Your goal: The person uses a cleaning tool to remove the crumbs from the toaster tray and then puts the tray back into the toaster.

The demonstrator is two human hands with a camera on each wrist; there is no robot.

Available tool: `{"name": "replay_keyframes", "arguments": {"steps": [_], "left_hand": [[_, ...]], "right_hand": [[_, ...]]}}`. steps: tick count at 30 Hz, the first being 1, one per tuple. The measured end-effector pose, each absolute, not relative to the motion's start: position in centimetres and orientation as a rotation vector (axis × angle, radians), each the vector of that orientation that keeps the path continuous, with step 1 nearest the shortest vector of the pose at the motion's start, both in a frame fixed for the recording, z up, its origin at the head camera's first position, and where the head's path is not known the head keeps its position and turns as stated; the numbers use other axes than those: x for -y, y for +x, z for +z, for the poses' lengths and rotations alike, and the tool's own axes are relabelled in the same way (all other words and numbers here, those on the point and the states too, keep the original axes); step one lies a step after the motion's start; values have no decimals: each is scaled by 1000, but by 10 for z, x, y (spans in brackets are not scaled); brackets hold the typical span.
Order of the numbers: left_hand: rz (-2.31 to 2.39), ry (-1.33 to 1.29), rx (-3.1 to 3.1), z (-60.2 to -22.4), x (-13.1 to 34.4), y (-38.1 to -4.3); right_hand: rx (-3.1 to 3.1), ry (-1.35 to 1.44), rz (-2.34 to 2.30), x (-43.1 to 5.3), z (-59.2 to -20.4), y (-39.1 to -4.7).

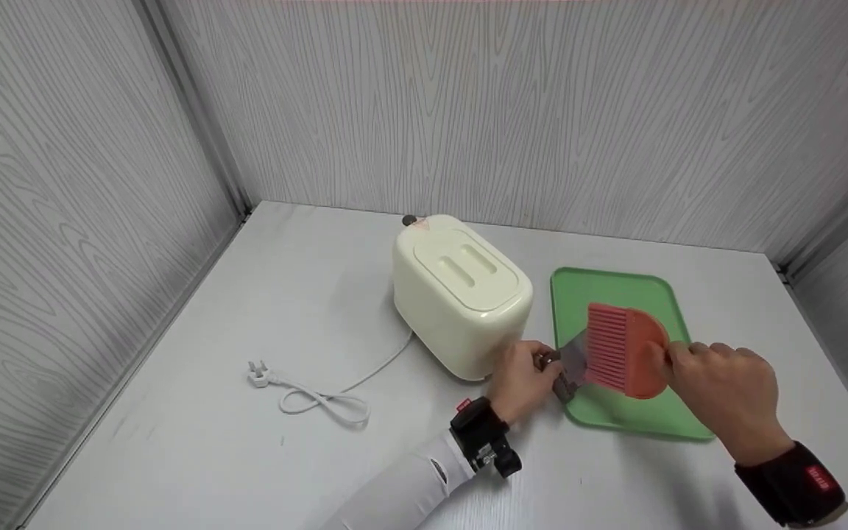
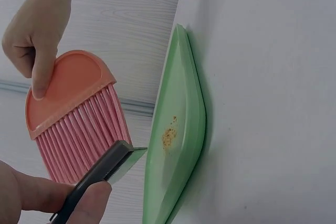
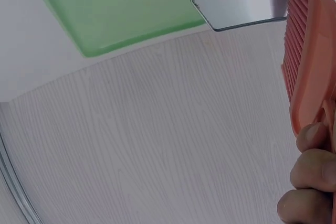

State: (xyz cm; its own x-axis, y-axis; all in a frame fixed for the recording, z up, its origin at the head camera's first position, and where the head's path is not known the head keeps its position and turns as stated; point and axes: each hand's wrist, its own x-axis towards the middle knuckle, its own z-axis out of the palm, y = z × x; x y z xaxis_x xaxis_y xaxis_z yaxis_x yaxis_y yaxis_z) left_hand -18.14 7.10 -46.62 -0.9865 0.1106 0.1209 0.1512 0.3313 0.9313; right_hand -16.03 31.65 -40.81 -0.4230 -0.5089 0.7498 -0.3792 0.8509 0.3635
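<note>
My left hand [image 1: 523, 379] pinches the dark edge of a crumb tray [image 1: 576, 361], a thin shiny metal plate, beside the front corner of the cream toaster [image 1: 439, 316]. My right hand [image 1: 726, 390] grips an orange brush [image 1: 647, 353] by its back, the pink bristles turned toward the plate. In the head view the bristles overlap the plate's far end. Both are held up over the green tray [image 1: 601, 283], where a small heap of brown crumbs [image 2: 169, 137] lies. The right wrist view shows the plate [image 3: 244, 3] reaching to the bristles.
On the white table, the toaster's white cord [image 1: 350, 390] runs left in a loop to a plug [image 1: 258, 375]. Wood-grain panels [image 1: 468, 110] enclose the back and sides. A small dark knob [image 1: 409, 220] shows at the toaster's far end.
</note>
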Motion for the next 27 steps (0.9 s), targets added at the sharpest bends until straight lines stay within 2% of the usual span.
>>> {"name": "replay_keyframes", "arguments": {"steps": [12, 27], "left_hand": [[-1756, -264, 2539, -465, -70, -180], [-1705, -290, 2540, -466, -71, -179]], "right_hand": [[2064, 647, -210, -326, -411, -168], [2164, 551, -266, -360, -422, -185]]}}
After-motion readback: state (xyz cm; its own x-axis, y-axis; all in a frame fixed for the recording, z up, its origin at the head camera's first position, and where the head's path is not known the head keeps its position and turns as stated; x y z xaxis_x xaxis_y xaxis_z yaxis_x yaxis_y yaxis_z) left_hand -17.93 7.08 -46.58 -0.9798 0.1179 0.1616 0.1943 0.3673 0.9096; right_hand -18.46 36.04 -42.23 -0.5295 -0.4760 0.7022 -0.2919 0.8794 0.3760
